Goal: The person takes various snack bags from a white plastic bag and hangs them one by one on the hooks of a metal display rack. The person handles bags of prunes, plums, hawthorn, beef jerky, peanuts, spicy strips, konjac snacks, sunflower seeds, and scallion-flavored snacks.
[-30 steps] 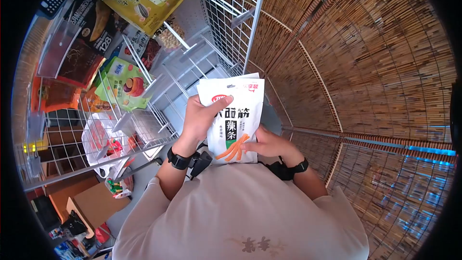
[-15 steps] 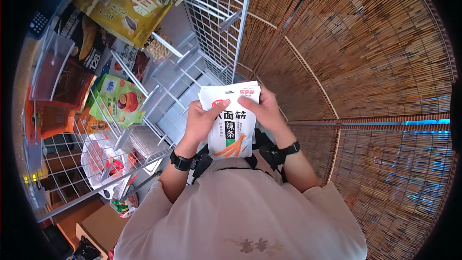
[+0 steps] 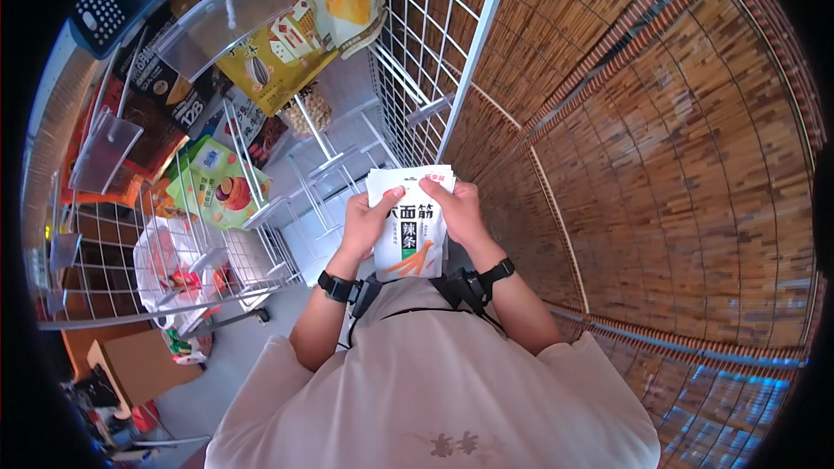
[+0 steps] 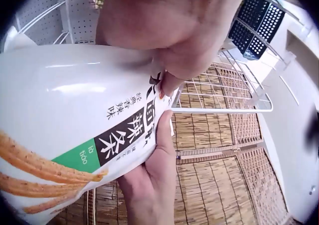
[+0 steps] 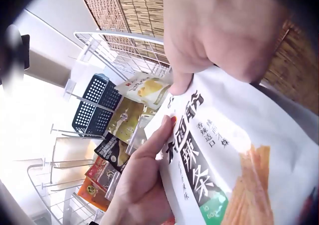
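White snack packet (image 3: pixel 407 230) is before the shirt (image 3: pixel 434 365), long axis pointing outward. The left hand (image 3: pixel 363 224) grips its left side, the right hand (image 3: pixel 464 217) its right; I find neither nearer. Left wrist view shows me letters on the green patch (image 4: pixel 75 160), too small in head view.

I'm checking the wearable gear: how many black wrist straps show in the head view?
2. The left strap circles the wrist of the left hand; the right strap circles that of the right hand. Both hands hold the white snack packet.
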Demonstrator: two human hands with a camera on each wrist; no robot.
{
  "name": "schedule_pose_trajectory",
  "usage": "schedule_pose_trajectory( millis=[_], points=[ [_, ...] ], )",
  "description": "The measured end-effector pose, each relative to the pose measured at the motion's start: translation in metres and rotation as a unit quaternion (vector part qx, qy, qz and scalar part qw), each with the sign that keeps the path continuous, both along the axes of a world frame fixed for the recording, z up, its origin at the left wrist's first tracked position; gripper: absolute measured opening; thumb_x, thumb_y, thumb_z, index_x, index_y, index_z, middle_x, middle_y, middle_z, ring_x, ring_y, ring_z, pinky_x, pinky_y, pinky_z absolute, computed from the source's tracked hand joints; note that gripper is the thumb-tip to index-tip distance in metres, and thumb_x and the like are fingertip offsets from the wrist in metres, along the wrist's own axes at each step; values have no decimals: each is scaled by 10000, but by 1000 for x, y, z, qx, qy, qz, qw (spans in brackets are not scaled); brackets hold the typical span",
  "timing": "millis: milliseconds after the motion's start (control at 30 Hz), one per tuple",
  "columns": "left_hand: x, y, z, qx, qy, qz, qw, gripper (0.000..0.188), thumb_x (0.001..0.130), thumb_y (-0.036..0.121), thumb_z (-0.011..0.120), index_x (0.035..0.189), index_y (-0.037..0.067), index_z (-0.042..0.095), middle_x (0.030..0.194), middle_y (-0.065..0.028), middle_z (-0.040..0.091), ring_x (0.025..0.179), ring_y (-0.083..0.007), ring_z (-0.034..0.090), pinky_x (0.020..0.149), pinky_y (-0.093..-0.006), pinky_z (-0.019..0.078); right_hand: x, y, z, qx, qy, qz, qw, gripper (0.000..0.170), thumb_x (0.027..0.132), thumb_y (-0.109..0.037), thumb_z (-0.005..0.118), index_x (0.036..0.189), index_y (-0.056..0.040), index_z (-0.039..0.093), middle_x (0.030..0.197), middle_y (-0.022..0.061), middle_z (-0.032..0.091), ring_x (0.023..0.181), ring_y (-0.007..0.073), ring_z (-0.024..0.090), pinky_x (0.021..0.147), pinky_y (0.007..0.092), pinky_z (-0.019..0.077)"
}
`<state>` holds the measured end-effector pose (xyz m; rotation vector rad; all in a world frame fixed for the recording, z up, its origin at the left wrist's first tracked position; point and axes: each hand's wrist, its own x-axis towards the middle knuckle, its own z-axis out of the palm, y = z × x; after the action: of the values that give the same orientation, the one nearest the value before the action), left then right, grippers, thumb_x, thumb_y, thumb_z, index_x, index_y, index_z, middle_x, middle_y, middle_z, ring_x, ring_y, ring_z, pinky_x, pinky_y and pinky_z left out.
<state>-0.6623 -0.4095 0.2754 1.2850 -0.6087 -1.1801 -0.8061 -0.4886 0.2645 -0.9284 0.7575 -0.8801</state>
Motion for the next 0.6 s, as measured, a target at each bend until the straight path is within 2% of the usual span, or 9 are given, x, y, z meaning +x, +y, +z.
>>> schedule_pose_trajectory(
  millis=[67, 133, 200, 267, 400, 467, 533, 600],
  points=[
    [4, -14, -6, 7, -47, 12, 999, 230, 855, 202, 652, 921, -17, 679, 794, -52, 676, 675, -76, 609, 571, -214, 478, 4, -15, -4, 17, -8, 19, 1000, 177, 839, -124, 657, 902, 41, 665, 828, 69, 672, 693, 95, 623, 597, 224, 493],
    [9, -27, -7, 10, -59, 39, 997, 227, 850, 211, 658, 901, -8, 689, 760, -43, 673, 647, -63, 596, 555, -209, 464, 10, -27, -10, 43, -12, 22, 999, 177, 847, -93, 642, 951, 50, 644, 898, 85, 667, 768, 120, 631, 670, 241, 502],
    [25, -41, -8, 44, -129, 24, 990, 226, 844, 217, 663, 900, 0, 694, 752, -31, 670, 637, -50, 580, 552, -209, 450, 21, -37, -16, 61, -39, 23, 997, 185, 846, -104, 648, 965, 38, 641, 918, 80, 664, 785, 118, 628, 688, 241, 497],
    [39, -61, -18, 39, -119, 36, 991, 223, 840, 217, 665, 894, 3, 696, 748, -19, 669, 630, -43, 566, 552, -212, 441, 36, -46, -18, 83, -81, -38, 993, 212, 839, -143, 667, 961, 29, 646, 891, 79, 666, 737, 114, 631, 638, 232, 497],
    [57, -89, -3, 21, -141, 19, 990, 226, 832, 213, 671, 895, -2, 692, 757, -31, 675, 668, -46, 583, 577, -209, 458, 60, -72, -36, 108, -92, -59, 988, 236, 849, -151, 659, 1013, 14, 624, 948, 61, 649, 800, 101, 608, 706, 238, 474],
    [66, -98, 3, -17, -204, -4, 979, 215, 826, 207, 675, 893, 4, 692, 766, -44, 678, 684, -49, 590, 581, -206, 463, 65, -81, -45, 113, -116, -64, 985, 236, 855, -144, 649, 1034, 6, 612, 972, 52, 639, 844, 99, 591, 743, 244, 460],
    [74, -104, 6, -44, -191, -44, 980, 189, 830, 175, 669, 900, 2, 692, 790, -43, 673, 687, -51, 588, 571, -205, 464, 66, -84, -47, 82, -137, -70, 985, 215, 865, -125, 630, 1040, -2, 606, 993, 50, 633, 878, 104, 584, 776, 252, 451],
    [76, -110, 6, -132, -182, -72, 972, 165, 833, 137, 661, 919, -1, 688, 810, -33, 660, 687, -56, 588, 561, -202, 466, 62, -84, -44, 87, -148, -81, 982, 207, 869, -111, 621, 1043, -1, 604, 1009, 53, 629, 902, 108, 579, 799, 257, 445]
  ],
)
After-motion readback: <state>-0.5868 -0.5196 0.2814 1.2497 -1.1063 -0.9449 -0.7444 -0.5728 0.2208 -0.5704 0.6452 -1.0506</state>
